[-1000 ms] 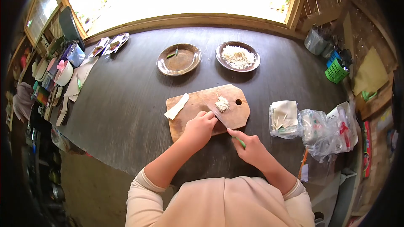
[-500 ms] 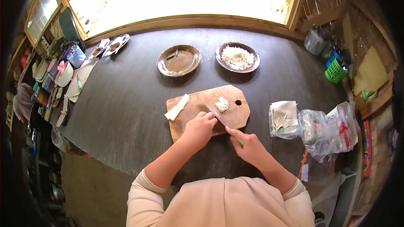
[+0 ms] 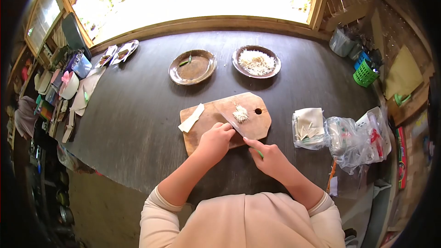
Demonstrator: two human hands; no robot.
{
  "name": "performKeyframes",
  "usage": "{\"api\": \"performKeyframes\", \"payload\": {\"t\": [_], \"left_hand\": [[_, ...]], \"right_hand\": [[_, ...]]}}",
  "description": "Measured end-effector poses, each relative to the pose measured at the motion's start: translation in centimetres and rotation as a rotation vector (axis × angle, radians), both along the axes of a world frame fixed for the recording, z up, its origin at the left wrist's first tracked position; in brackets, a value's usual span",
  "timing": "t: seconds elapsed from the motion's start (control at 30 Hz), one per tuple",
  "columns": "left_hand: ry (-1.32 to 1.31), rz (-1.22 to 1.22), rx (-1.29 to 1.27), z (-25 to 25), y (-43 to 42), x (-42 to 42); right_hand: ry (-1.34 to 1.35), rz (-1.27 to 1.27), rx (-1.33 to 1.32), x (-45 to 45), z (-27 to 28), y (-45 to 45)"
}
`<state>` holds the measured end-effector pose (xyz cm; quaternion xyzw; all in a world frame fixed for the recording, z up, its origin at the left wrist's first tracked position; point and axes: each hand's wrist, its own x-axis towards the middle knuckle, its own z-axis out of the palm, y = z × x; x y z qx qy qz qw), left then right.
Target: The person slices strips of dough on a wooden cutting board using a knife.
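A wooden cutting board (image 3: 208, 116) lies on the dark table. My right hand (image 3: 268, 157) is closed round the green handle of a knife (image 3: 236, 129), whose blade slants up and left across the board. Against the blade, my left hand (image 3: 217, 141) is closed with curled fingers on the board; what it holds is hidden. Pale shreds (image 3: 240, 113) form a small heap right of the blade. Flat pale slices (image 3: 191, 118) rest at the board's left edge.
Beyond the board stand a brown plate (image 3: 192, 77) with green pieces and a bowl (image 3: 256, 62) of pale shreds. Plastic bags (image 3: 349, 142) lie at the right, near a green basket (image 3: 365, 74). A white bowl (image 3: 69, 85) and containers line the left side.
The knife and my right hand have shifted slightly up and left. The whole view has moved a little, and my left hand has kept its place by the blade.
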<state>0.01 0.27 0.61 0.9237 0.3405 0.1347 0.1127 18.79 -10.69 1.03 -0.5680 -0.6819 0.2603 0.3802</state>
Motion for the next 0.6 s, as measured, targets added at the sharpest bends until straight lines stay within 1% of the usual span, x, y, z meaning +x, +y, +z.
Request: {"api": "performKeyframes", "payload": {"t": [0.07, 0.1, 0.17, 0.3, 0.37, 0.5, 0.57, 0.6], "left_hand": [[0.023, 0.01, -0.024, 0.0, 0.1, -0.1], [0.017, 0.017, -0.021, 0.1, 0.1, 0.0], [0.042, 0.025, -0.031, 0.2, -0.1, 0.0], [0.032, 0.019, -0.022, -0.1, 0.2, 0.0], [-0.009, 0.009, 0.0, 0.0, 0.0, 0.0], [0.006, 0.009, 0.008, 0.1, 0.1, 0.0], [0.031, 0.014, -0.024, 0.0, 0.0, -0.1], [0.032, 0.016, -0.026, 0.0, 0.0, -0.1]], "right_hand": [[0.038, -0.022, -0.112, 0.0, 1.2, -0.7], [0.031, -0.015, -0.109, 0.1, 1.7, -0.9], [0.051, -0.024, -0.208, 0.2, 2.1, -1.2], [0.075, -0.031, -0.181, 0.4, 0.6, -0.4], [0.002, -0.001, 0.066, 0.0, -1.1, 0.4], [0.07, -0.004, -0.007, 0.5, -0.1, 0.0], [0.081, -0.001, -0.151, 0.5, 0.6, -0.7], [0.082, 0.001, -0.154, 0.5, 0.5, -0.8]]}}
